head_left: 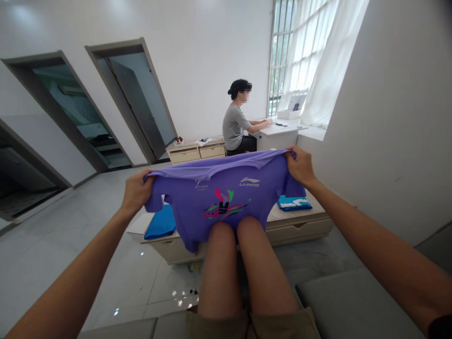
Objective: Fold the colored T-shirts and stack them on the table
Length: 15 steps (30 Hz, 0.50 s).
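A purple T-shirt with a printed front hangs stretched between my two hands, above the knees. My left hand is closed on the shirt at its left shoulder in the picture. At the opposite shoulder, my right hand pinches the fabric. The neckline sags between them, and the lower part of the shirt drapes in front of my knees. Behind it stands a low wooden table, largely covered by the shirt. A folded blue cloth lies on its left part, and a blue and white folded cloth on its right part.
A person in a grey shirt sits at a white desk by the window. A wooden drawer cabinet stands along the back wall. Grey sofa cushions are beside my legs. Doorways open on the left.
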### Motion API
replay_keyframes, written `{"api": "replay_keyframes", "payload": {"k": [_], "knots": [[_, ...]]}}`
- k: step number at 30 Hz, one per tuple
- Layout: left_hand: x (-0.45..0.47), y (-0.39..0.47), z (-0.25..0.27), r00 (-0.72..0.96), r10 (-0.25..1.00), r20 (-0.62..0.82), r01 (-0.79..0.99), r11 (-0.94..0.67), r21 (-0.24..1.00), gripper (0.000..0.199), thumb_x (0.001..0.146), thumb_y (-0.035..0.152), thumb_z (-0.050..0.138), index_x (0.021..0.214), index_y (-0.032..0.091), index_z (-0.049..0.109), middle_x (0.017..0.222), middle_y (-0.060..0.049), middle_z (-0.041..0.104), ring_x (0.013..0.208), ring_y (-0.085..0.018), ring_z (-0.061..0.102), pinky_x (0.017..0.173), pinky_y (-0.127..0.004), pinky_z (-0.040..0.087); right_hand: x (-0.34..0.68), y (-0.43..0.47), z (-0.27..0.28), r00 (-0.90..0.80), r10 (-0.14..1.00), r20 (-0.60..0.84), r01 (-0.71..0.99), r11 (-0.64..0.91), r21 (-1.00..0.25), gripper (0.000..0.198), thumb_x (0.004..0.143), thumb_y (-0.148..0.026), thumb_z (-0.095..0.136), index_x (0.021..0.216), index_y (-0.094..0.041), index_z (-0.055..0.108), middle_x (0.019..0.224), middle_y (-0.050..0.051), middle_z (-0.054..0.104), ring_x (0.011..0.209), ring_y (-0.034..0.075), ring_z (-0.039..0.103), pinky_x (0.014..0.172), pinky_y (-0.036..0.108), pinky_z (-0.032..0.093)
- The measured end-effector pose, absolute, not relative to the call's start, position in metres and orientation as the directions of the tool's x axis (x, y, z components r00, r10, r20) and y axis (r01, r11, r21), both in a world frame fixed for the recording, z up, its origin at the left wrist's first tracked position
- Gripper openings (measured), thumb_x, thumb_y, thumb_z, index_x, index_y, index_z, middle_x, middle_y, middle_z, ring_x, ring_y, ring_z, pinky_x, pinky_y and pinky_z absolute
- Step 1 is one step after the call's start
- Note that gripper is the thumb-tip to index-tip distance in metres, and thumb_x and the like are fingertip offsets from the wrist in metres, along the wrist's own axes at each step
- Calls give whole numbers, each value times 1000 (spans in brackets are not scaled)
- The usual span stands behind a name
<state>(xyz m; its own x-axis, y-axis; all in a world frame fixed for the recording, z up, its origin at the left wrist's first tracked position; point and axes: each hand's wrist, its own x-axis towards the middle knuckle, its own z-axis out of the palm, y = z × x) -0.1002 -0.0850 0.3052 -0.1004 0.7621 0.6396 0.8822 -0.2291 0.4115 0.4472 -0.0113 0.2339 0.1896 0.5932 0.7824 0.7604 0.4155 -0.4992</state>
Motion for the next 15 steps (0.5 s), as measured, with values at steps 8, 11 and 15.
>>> {"api": "replay_keyframes", "payload": {"k": [8,11,15], "knots": [[-131,-89,208,-53,884,465,928,-129,350,32,87,51,60,85,23,76,73,-3,75,68,-22,66,69,-30,46,465,-11,152,41,669,743,959,182,-217,62,114,-59,34,113,-17,80,76,13,76,67,27,67,64,33,34],[-138,-97,161,69,957,282,883,-191,430,29,83,48,59,77,28,79,70,-1,78,63,-23,69,64,-31,50,472,-15,113,-41,713,700,962,216,-164,67,114,-60,29,110,-19,82,69,11,73,59,25,64,60,33,31],[-135,-94,120,192,976,100,791,-215,572,23,80,51,66,71,36,81,76,0,83,69,-31,78,67,-40,60,471,-8,73,-126,777,617,948,277,-155,72,113,-64,25,103,-22,82,66,10,73,55,24,63,57,34,28]]}}
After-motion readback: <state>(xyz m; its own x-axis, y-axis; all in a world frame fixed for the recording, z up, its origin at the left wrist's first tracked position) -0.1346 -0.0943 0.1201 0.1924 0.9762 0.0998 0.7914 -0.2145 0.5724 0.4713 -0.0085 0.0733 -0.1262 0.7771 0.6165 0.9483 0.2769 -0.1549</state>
